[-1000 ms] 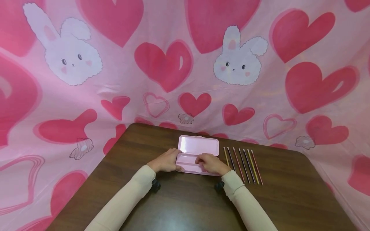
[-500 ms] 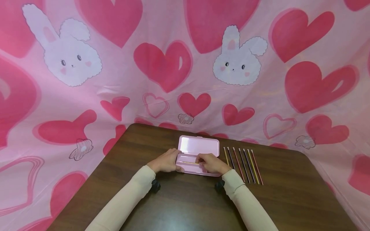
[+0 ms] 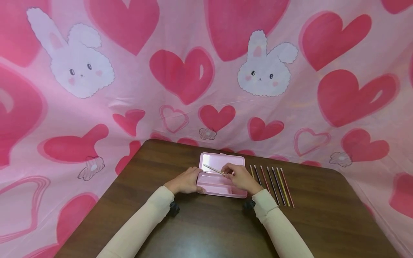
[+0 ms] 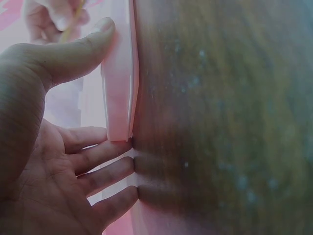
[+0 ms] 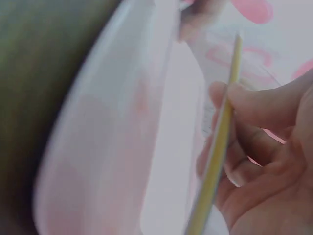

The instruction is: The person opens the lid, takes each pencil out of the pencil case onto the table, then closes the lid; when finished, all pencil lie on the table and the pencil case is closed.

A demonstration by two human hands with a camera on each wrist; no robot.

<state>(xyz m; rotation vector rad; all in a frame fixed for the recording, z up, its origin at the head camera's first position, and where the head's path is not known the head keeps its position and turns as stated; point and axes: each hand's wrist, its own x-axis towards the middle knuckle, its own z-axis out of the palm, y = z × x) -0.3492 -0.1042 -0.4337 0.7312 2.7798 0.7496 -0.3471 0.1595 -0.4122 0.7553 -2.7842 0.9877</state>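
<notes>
A pink pencil case (image 3: pixel 219 189) lies with its lid raised at the back, its tray facing up. My left hand (image 3: pixel 186 180) rests at the case's left end. In the left wrist view, its thumb touches the case (image 4: pixel 120 88) near the rim, while the other fingers lie nearly straight at the end wall and table. Above the case, my right hand (image 3: pixel 240 176) pinches a yellow pencil (image 3: pixel 213 169) between thumb and fingers. The pencil (image 5: pixel 221 137) slants up, clear of the tray, in the right wrist view.
Several pencils, among them a red pencil (image 3: pixel 286 186), lie side by side in a row right of the case. The brown wooden table (image 3: pixel 200 229) ends at a pink cloth (image 3: pixel 180 150) printed with hearts and rabbits.
The right hand was down in the tray, where a yellow pencil came into sight. It has lifted that pencil up out of the case. The left hand has stayed put.
</notes>
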